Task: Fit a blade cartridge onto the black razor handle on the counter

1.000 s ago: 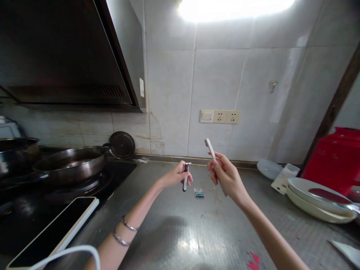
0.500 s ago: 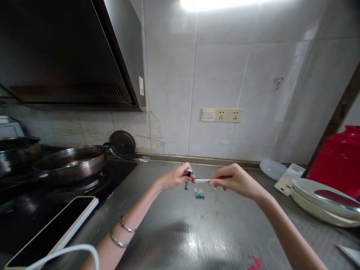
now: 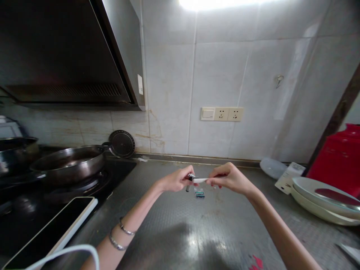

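Over the steel counter, my left hand (image 3: 177, 180) is closed round a small black-and-silver piece (image 3: 191, 176) whose grey end points down below the fingers. My right hand (image 3: 229, 177) pinches a slim white stick (image 3: 199, 180) between thumb and fingers. The stick lies nearly level, its left end against the piece in my left hand; whether they are joined I cannot tell. Just below both hands, a small clear-and-green item (image 3: 200, 194) with dark bars lies on the counter (image 3: 168, 232).
To the left are a pan (image 3: 70, 161) on the black stove (image 3: 120, 168) and a phone (image 3: 53, 232) with a white cable (image 3: 81, 247). Stacked dishes (image 3: 315, 210), a white card box (image 3: 289, 178) and a red container (image 3: 337, 161) stand right. A range hood (image 3: 70, 56) overhangs the stove.
My right hand has shifted slightly left, bringing the white stick in front of the black-and-silver piece. My left hand has turned a little, covering more of that piece.
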Demonstrator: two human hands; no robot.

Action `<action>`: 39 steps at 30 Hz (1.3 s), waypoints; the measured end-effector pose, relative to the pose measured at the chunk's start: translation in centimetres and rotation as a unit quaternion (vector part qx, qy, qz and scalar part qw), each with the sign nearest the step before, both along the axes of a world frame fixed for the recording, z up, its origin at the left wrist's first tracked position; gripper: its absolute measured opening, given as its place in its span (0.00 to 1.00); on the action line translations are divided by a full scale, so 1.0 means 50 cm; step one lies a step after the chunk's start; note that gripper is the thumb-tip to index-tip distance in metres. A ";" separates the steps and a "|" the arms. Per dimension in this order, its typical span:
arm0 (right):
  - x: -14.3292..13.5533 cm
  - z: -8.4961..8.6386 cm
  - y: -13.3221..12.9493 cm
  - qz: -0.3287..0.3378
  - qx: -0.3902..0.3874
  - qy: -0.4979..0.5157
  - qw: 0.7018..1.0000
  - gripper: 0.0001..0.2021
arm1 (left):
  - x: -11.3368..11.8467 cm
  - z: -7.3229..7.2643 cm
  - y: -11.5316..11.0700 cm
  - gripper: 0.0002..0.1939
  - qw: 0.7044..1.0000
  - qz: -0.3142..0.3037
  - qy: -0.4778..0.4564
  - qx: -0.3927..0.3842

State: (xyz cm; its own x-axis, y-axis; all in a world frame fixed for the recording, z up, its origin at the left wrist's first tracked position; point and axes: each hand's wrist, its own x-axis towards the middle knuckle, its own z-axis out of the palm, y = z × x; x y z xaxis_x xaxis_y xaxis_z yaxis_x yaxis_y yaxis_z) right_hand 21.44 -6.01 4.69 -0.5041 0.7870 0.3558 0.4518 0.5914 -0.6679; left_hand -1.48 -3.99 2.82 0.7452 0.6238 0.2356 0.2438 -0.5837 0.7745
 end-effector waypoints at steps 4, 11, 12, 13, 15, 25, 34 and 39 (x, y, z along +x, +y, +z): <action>0.019 -0.002 0.015 -0.028 -0.003 0.004 1.000 0.17 | 0.001 0.001 -0.001 0.06 1.000 -0.005 -0.003 0.003; 0.015 0.007 0.001 0.006 -0.029 0.009 1.000 0.16 | 0.006 0.006 -0.006 0.05 1.000 0.013 0.006 0.016; 0.010 0.007 0.000 0.019 -0.035 0.005 0.999 0.16 | 0.007 0.006 -0.006 0.05 0.999 0.016 0.011 0.025; 0.008 0.006 0.001 0.025 -0.040 0.002 0.999 0.16 | 0.007 0.005 -0.006 0.05 0.999 0.015 0.011 0.028; 0.012 0.002 0.007 0.011 -0.042 0.009 0.999 0.16 | 0.006 0.005 -0.007 0.04 1.000 0.001 0.002 0.018; 0.005 0.006 0.000 0.026 -0.037 0.007 0.999 0.16 | 0.005 0.011 -0.011 0.05 1.000 0.000 0.010 0.012; 0.016 0.005 0.006 -0.004 -0.027 0.003 1.000 0.18 | 0.005 0.005 -0.010 0.07 1.000 -0.014 0.007 -0.022; 0.013 0.007 0.003 -0.051 -0.008 0.015 0.999 0.19 | 0.006 0.006 -0.013 0.06 0.999 -0.019 -0.005 -0.033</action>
